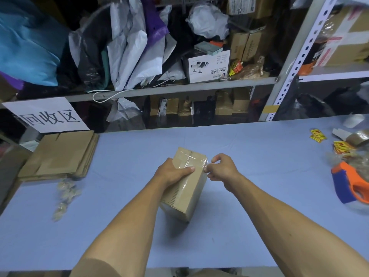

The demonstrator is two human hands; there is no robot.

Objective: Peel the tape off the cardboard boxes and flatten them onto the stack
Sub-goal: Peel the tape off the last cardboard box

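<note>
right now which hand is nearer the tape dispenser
Right. The right hand picks at tape on the box's right edge, on the tape dispenser's side; the left hand grips the box's top, farther away.

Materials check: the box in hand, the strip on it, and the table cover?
Box: brown cardboard, matte; looks corrugated, though the edges are too blurred to confirm. Tape: clear glossy plastic film, catching glare along the seam, its end pinched by the right hand. Table cover: pale blue, matte, faintly creased, probably cloth or a soft sheet. The left hand steadies the box.
</note>
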